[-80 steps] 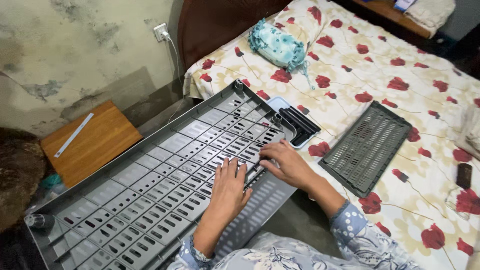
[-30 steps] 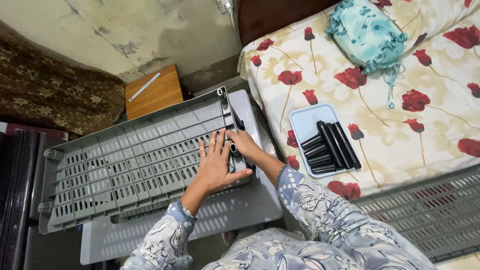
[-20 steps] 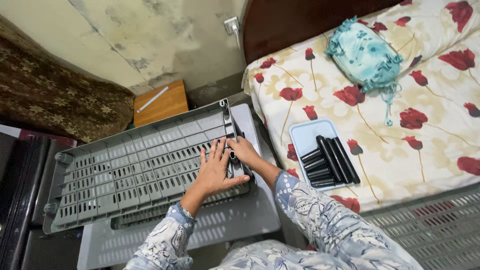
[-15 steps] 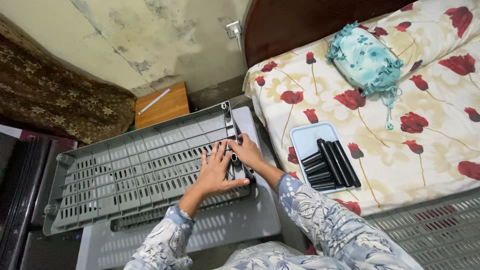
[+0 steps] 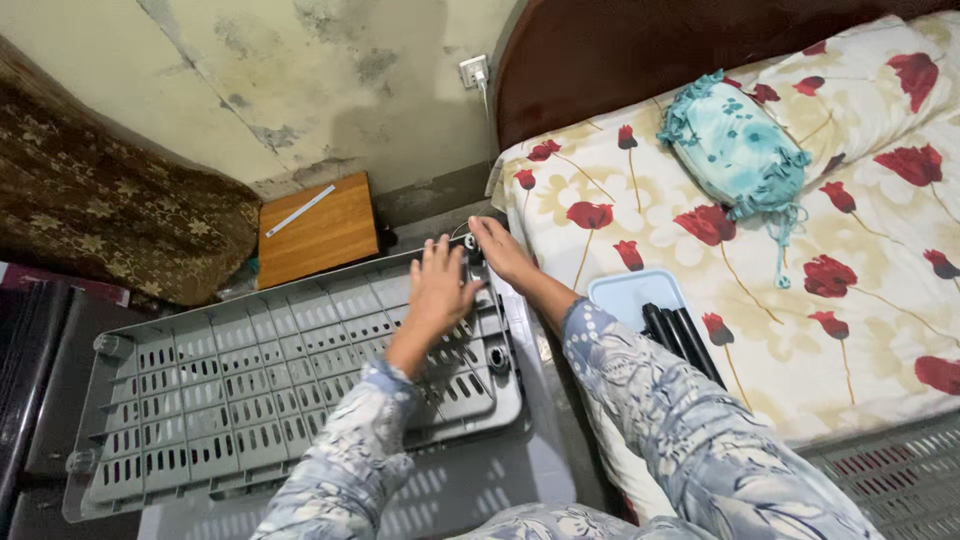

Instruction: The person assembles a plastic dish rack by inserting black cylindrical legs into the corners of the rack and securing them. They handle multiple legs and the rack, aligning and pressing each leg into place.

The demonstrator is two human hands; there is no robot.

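Observation:
A grey slotted plastic shelf panel (image 5: 250,380) lies flat in front of me, on top of a second grey panel (image 5: 480,480). My left hand (image 5: 440,285) rests flat with fingers spread on the upper panel near its far right corner. My right hand (image 5: 497,250) touches that corner beside the bed edge, fingers curled at a small dark fitting there; whether it grips the fitting I cannot tell. On the bed to the right sits a light blue tray (image 5: 640,300) with black tubes (image 5: 680,335) in it.
A flowered bedsheet (image 5: 800,280) covers the bed, with a teal cloth pouch (image 5: 735,150) on it. Another grey slotted panel (image 5: 890,480) shows at bottom right. A small wooden board (image 5: 320,230) and a brown patterned cushion (image 5: 110,220) lie by the wall.
Both hands have slid along the upper panel from its right middle edge to its far right corner. The view has shifted, so less of the tray shows behind my right sleeve.

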